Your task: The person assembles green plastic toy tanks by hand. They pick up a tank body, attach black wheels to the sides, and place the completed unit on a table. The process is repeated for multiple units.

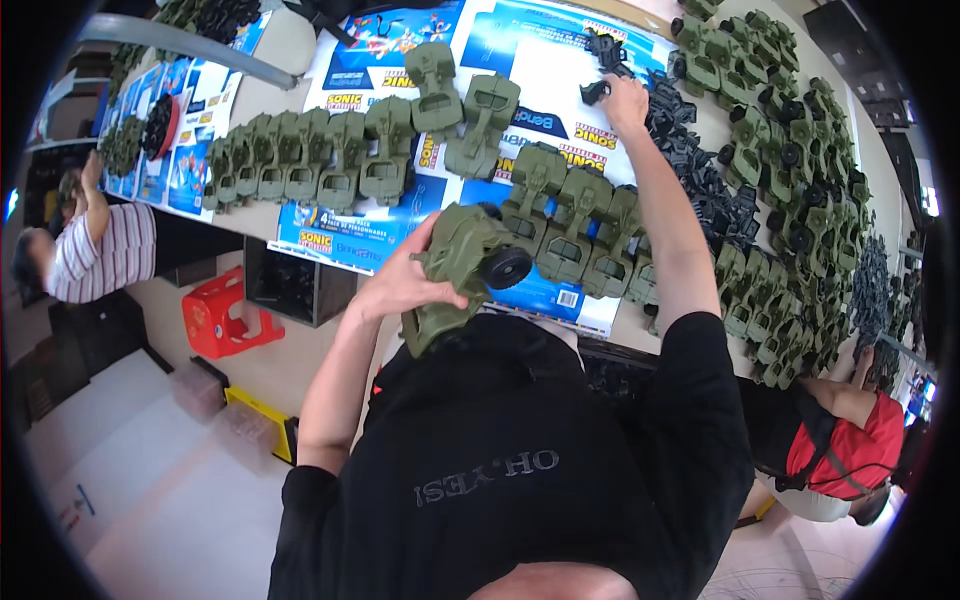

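My left hand [400,282] grips an olive-green toy car body [458,245] near my chest. A black wheel [507,267] shows on the side of that body. Stretched forward over the table, my right hand [626,104] has its fingers closed at a small black plastic part [596,93]. Its exact shape is too small to make out. More black parts [608,50] lie just beyond that hand. Between my arms, a row of green car bodies [570,235] stands along the near side of the table.
Another row of green bodies [300,155] runs to the left. Piled green bodies [800,170] and dark parts [690,150] cover the right side. Printed blue-and-white sheets [380,215] lie underneath. A red stool [228,315] stands below the left edge. People in striped [110,250] and red [855,445] shirts are nearby.
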Available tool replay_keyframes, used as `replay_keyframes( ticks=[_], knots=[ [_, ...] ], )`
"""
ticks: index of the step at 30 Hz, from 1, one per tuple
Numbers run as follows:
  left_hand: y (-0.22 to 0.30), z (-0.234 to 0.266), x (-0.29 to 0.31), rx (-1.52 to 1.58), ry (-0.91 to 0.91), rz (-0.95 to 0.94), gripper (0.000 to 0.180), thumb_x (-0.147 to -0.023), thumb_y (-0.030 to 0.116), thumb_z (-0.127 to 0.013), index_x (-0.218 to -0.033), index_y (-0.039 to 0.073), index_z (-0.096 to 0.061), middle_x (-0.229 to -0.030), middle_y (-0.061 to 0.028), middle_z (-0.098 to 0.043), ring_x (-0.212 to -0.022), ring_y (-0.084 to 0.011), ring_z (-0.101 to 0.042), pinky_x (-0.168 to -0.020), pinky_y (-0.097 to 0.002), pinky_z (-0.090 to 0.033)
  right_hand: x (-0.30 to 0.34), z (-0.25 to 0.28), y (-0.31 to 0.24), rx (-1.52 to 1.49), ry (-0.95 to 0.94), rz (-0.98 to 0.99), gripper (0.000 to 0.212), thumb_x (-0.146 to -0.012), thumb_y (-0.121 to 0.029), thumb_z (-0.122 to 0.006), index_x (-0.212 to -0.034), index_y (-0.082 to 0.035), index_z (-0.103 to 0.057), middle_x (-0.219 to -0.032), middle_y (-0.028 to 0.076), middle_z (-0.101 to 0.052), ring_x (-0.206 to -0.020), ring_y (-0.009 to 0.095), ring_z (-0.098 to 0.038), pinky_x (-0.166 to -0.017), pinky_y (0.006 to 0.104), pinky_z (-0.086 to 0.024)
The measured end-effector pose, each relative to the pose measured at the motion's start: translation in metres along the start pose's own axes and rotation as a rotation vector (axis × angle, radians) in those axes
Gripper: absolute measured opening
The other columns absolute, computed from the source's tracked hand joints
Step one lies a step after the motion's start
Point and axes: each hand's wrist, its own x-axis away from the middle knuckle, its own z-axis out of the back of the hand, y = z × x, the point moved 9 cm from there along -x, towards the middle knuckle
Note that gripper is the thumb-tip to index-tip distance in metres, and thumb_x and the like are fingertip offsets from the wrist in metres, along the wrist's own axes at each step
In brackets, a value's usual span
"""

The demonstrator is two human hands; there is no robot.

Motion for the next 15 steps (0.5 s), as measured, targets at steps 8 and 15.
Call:
replay_keyframes(
  ticks=[8,15],
  knots=[
    [0.023,0.003,-0.002,-0.399,0.055,-0.099,0.103,-0.047,0.022,-0.092,-0.133,0.008,-0.039,-0.115,-0.0094,-0.059,-0.100,-0.0226,-0.059,-0.088,-0.0344,-0.047,0.080,0.125,-0.067,-0.567,-0.108,0.075,0.024,-0.083,-0.012,-0.063,-0.105,-0.003,-0.065,-0.081,0.016,-0.065,-0.063,0.019,-0.056,-0.061,0.0304,-0.046],
    [0.031,-0.022,-0.004,-0.603,-0.040,-0.192,0.101,-0.049,0.031,-0.091,-0.132,0.006,-0.040,-0.109,-0.0126,-0.062,-0.090,-0.0264,-0.061,-0.081,-0.0369,-0.049,0.191,0.196,-0.112,-0.799,-0.335,-0.123,0.029,-0.091,-0.011,-0.056,-0.117,0.001,-0.059,-0.076,0.003,-0.064,-0.058,0.006,-0.051,-0.054,0.0221,-0.046]
  ],
)
